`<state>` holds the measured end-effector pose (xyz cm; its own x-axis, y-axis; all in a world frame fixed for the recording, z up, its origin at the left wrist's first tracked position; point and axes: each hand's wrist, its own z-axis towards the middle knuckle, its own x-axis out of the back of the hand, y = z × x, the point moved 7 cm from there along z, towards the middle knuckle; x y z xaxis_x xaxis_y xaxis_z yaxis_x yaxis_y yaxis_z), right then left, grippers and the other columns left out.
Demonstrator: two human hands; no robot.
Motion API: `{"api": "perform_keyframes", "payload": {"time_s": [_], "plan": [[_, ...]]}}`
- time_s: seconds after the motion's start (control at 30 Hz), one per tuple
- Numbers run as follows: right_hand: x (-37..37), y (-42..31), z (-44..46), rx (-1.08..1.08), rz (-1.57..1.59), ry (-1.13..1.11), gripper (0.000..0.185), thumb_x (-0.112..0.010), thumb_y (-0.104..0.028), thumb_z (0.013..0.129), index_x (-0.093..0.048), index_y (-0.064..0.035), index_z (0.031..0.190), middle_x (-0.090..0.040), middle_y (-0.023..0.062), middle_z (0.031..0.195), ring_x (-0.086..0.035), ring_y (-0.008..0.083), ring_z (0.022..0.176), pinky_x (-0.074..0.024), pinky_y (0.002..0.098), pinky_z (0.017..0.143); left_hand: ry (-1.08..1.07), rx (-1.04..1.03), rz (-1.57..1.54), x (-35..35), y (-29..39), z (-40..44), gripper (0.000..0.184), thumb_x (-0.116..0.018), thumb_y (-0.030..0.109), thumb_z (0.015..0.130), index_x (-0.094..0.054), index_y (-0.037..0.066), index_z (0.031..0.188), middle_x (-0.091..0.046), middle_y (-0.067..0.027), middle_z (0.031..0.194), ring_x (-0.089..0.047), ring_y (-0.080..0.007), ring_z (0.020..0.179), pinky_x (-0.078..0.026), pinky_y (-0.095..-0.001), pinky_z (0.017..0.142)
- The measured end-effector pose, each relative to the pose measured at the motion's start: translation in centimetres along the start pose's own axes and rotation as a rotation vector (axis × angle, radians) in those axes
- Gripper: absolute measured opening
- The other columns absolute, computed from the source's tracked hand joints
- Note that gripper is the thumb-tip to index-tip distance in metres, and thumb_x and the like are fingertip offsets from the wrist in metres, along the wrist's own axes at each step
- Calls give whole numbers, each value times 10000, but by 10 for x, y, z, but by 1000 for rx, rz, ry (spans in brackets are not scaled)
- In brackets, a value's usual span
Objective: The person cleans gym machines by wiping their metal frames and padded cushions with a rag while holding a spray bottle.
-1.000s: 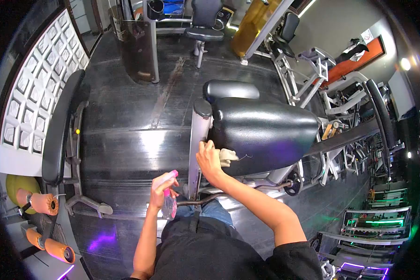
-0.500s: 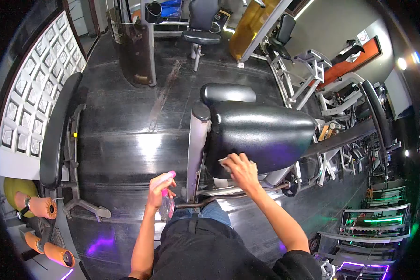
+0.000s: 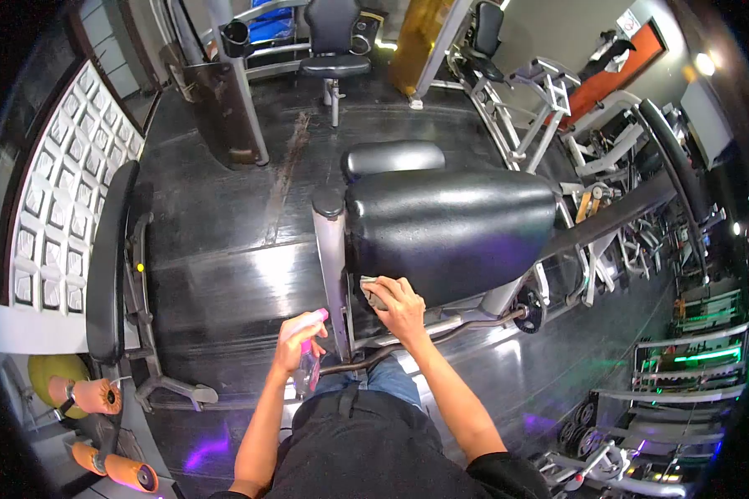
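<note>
My left hand [image 3: 292, 343] is wrapped round the neck of a clear spray bottle [image 3: 306, 376] with a pink trigger head, held low in front of my body. My right hand [image 3: 398, 313] has its fingers closed on a pale cloth [image 3: 369, 287], which is mostly hidden under them. Cloth and fingers are at the lower left corner of a large black padded cushion [image 3: 453, 229]. A grey upright post [image 3: 331, 258] with a black cap stands just left of that cushion. Below my hands runs a bent metal bar [image 3: 441, 338].
A smaller black pad [image 3: 394, 158] lies beyond the cushion. At the left stand a long black bench [image 3: 112, 266] and orange foam rollers [image 3: 131, 473]. An upright seat [image 3: 334, 65] is at the top, and more gym machines and racks [image 3: 682, 391] fill the right side.
My right hand has moved from the post side onto the cushion, then left to its lower corner with the cloth. The view has shifted slightly. My left hand still holds the bottle.
</note>
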<state>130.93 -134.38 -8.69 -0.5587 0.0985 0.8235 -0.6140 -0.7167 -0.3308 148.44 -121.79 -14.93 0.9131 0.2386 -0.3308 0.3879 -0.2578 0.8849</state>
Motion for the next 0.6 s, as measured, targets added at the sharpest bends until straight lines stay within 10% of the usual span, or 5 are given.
{"api": "perform_keyframes", "payload": {"time_s": [0.17,0.43,0.6], "plan": [[23,21,-3,130,-5,-120,546,-794,-92,532,-675,-260,1037,-609,-59,1042,-600,175,868,-550,306,655,-26,22,15,-15,3,2,352,-570,251,901,-616,-43,1087,-631,-117,825,-573,-163,480,-554,-335,544],[51,85,-14,-503,141,308,289,-732,-121,752,-666,-156,1031,-626,64,1045,-643,277,950,-534,377,743,22,-17,19,-27,6,-7,342,-547,224,891,-596,-82,1035,-623,-132,819,-569,-177,489,-560,-340,555],[21,32,-11,-435,285,284,399,-765,-70,661,-667,-184,1030,-620,50,1045,-646,277,941,-538,376,770,-28,-40,20,-52,12,-2,341,-545,231,901,-599,-75,1043,-626,-131,832,-573,-171,500,-563,-338,559]]}}
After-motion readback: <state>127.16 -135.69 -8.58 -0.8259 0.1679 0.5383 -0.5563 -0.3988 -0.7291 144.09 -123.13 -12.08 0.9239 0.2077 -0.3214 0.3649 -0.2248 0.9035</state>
